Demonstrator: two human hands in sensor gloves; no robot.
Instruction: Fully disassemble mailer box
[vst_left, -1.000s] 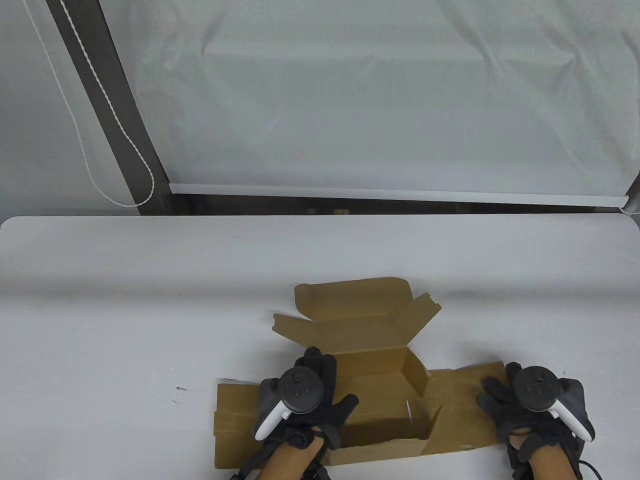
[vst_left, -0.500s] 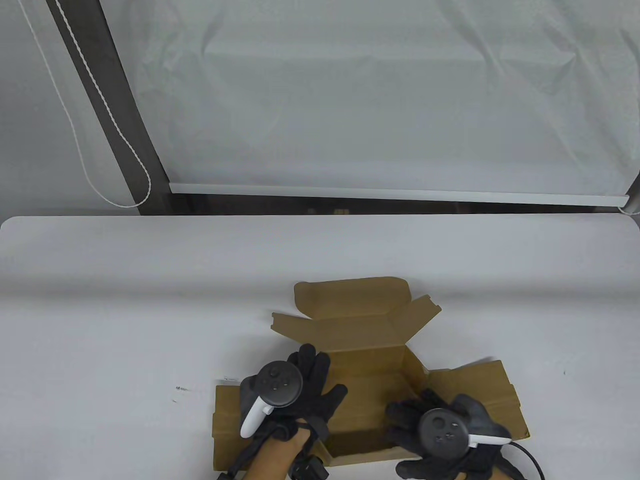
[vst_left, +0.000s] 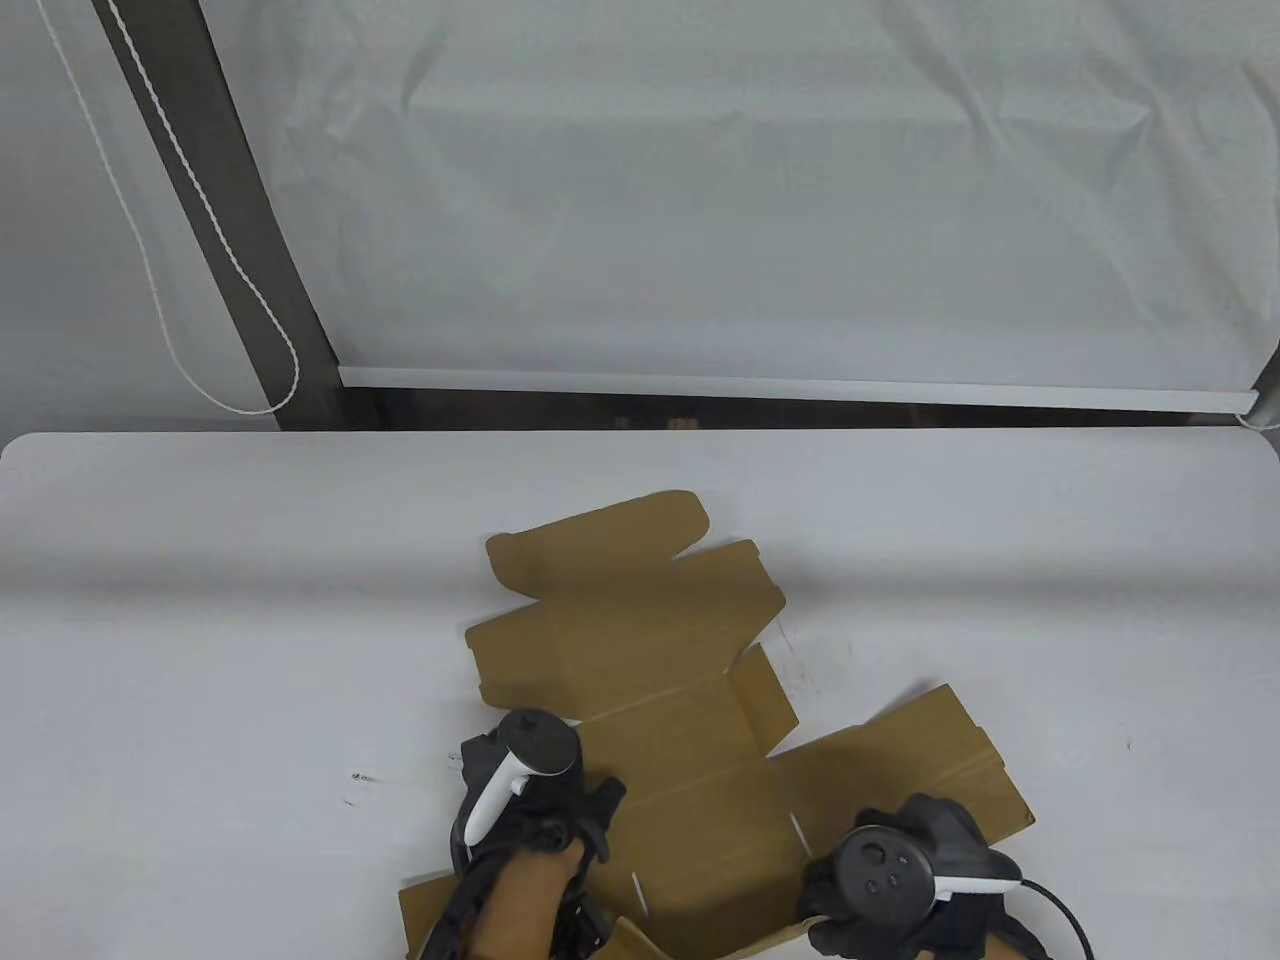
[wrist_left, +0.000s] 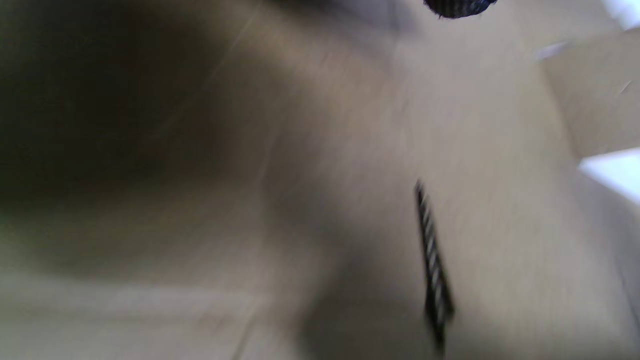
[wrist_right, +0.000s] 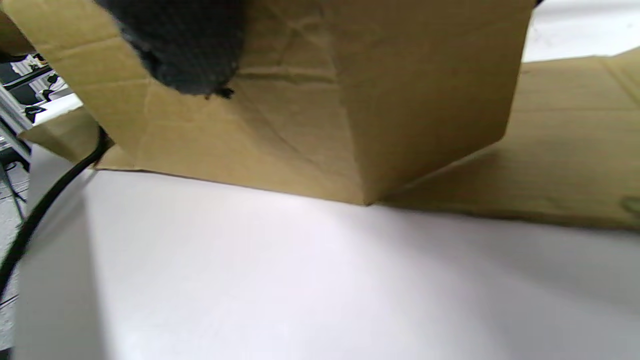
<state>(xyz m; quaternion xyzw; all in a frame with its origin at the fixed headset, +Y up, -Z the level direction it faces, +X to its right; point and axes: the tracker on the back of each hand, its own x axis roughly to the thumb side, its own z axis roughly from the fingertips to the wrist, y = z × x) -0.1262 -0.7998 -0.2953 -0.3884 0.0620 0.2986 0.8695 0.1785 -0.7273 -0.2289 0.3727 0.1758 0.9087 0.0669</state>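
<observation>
The brown cardboard mailer box lies mostly flat and turned askew on the white table, with its lid panels spread toward the back. My left hand is tipped on its side on the box's left part, fingers curled onto the cardboard. Its grip is hidden. The left wrist view is blurred and shows cardboard close up with a slot. My right hand grips the near right flap. In the right wrist view a gloved finger presses on that raised flap.
The table's near edge runs just below both hands. A black glove cable trails right of my right hand. A small dark mark lies left of the box. A window blind and its cord hang behind the table.
The box walls and lid have dropped flat and the whole sheet has turned and shifted left. My left hand has tipped onto its side. My right hand moved from the right panel to the near flap.
</observation>
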